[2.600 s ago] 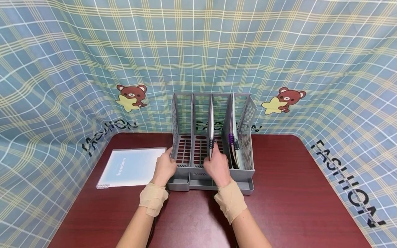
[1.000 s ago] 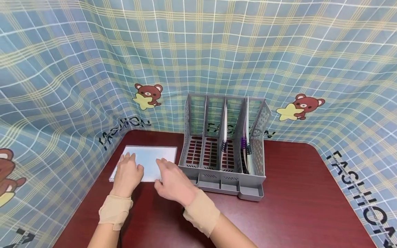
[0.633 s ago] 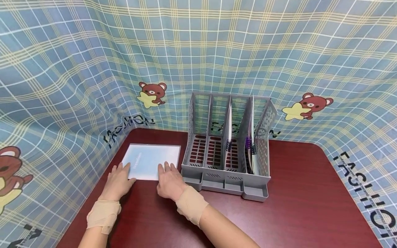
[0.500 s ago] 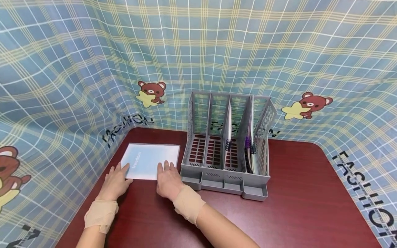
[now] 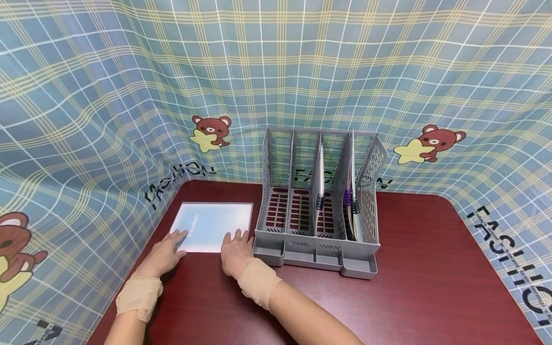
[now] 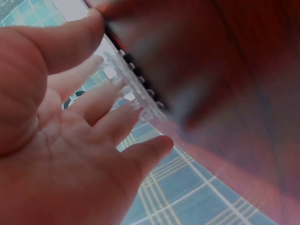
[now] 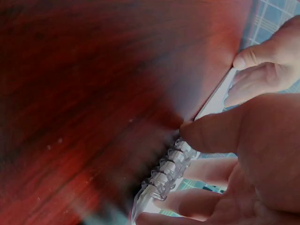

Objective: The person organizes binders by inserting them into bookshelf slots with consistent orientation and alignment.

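Observation:
A spiral notebook [image 5: 217,223] with a pale blue cover marked "freedom" lies flat at the left of the table. My left hand [image 5: 161,254] touches its near left corner. Fairly straight fingers reach over clear plastic rings [image 6: 129,89], with the thumb at the near edge. At the near right corner, my right hand [image 5: 238,251] rests its fingers on the cover. Its thumb [image 7: 211,133] meets the near edge beside another set of clear rings [image 7: 164,176]. Just right of this hand stands a grey file rack [image 5: 316,242].
Two of the rack's slots hold upright notebooks, one with a dark spiral [image 5: 319,201] and a group with purple rings [image 5: 347,197]. Small open trays run along its front. A plaid cloth [image 5: 323,72] hangs behind and at the sides of the dark red table [image 5: 422,268].
Both hands have left the rack and come left to the notebook's near corners. The view has turned left, and the hands have stayed almost still over the last half second.

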### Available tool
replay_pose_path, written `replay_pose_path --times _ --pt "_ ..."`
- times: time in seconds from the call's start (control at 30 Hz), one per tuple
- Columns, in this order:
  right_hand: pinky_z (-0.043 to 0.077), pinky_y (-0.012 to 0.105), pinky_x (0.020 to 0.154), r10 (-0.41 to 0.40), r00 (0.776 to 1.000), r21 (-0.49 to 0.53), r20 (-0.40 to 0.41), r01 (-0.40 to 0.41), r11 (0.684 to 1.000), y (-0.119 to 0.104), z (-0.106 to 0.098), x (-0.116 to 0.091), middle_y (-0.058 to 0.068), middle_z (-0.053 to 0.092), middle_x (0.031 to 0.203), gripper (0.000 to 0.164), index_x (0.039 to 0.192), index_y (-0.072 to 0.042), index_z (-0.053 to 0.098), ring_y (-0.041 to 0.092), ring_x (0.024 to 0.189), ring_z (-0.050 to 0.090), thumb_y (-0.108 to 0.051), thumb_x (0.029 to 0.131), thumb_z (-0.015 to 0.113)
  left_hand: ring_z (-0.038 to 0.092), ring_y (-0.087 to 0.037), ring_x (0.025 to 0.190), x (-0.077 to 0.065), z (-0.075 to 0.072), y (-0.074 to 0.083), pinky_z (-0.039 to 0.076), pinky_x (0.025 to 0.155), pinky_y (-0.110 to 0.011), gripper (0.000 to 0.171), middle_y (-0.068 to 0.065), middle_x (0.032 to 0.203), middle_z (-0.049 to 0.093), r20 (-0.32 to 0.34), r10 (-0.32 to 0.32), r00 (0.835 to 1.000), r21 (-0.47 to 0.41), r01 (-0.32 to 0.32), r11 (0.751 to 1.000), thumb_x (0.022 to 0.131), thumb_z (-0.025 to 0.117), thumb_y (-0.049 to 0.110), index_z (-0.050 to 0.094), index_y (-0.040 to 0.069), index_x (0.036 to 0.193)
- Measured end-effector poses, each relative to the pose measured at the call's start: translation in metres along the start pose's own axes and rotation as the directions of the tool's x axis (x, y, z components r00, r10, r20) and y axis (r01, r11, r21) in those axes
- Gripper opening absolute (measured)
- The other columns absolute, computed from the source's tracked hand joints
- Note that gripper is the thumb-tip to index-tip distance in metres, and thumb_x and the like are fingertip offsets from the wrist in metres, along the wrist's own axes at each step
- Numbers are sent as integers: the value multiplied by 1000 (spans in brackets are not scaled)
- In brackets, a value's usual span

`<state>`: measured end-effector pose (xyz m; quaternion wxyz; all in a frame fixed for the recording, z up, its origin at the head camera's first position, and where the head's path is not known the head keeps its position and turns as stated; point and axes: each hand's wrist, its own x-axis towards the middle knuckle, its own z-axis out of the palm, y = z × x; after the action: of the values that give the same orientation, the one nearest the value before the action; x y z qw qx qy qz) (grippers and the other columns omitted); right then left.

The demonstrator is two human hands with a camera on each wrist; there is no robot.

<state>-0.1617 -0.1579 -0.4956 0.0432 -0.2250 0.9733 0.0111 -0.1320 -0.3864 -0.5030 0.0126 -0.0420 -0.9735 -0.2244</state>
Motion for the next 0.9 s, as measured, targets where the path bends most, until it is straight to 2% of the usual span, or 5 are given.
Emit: replay_pose_path --times 0.2,0.37,0.57,0.73,0.9 --pt "41 44 106 -17 1000 -121 14 19 993 -4 0 -1 16 46 149 65 150 -15 45 41 135 43 -36 91 61 35 -53 133 0 -2 -3 33 104 -64 56 -37 144 40 -29 33 999 6 -32 999 87 66 2 51 -5 141" --pt "45 41 102 -41 999 -157 12 42 987 -6 -2 -5 17 51 144 62 148 -13 47 41 130 47 -35 91 60 35 -52 134 -2 -2 -3 34 105 -64 56 -36 145 40 -27 17 999 -1 -17 1000 87 66 2 51 -4 141" --pt "49 44 97 -76 996 -190 -37 67 980 -7 0 -5 19 58 135 56 139 -9 55 41 122 54 -35 90 60 33 -52 135 -5 -1 -2 24 105 -72 59 -36 145 40 -20 10 1000 4 -9 1000 87 70 8 51 -5 141" --pt "56 39 84 -114 989 -235 -99 88 968 -5 -6 -8 19 66 122 36 115 -5 66 36 109 64 -32 93 55 42 -51 130 -3 2 -4 28 104 -70 46 -35 137 50 -98 80 992 58 -75 996 89 66 5 59 -5 134" --pt "56 40 82 -100 987 -228 -129 69 971 -7 -2 -7 20 69 110 33 107 -7 66 35 103 66 -35 90 59 54 -50 117 -1 2 -4 38 99 -65 33 -32 121 62 -213 197 957 115 -175 978 87 67 0 69 -5 120"
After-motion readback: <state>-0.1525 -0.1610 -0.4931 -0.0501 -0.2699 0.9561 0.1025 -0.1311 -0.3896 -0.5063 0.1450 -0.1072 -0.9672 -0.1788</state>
